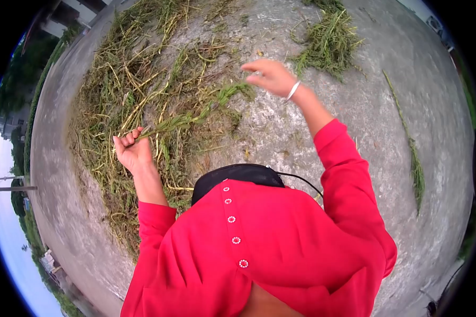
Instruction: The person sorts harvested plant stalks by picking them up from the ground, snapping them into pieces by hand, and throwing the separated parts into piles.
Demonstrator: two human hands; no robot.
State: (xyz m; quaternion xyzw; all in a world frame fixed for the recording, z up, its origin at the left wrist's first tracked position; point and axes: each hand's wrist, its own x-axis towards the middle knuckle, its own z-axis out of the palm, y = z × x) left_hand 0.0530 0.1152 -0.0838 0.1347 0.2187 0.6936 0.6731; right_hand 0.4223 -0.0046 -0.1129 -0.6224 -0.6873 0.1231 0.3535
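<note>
My left hand is closed round the lower end of a leafy green stalk. The stalk stretches up and to the right, its leafy tip just below my right hand. That hand is held out with thumb and fingers apart, a white band on its wrist, and nothing shows between the fingers. Under the stalk spreads a large heap of cut, partly dried plants.
A smaller green pile lies at the upper right on the concrete ground. One long stalk lies by itself at the right. A black bag-like item is against my front, with a cord.
</note>
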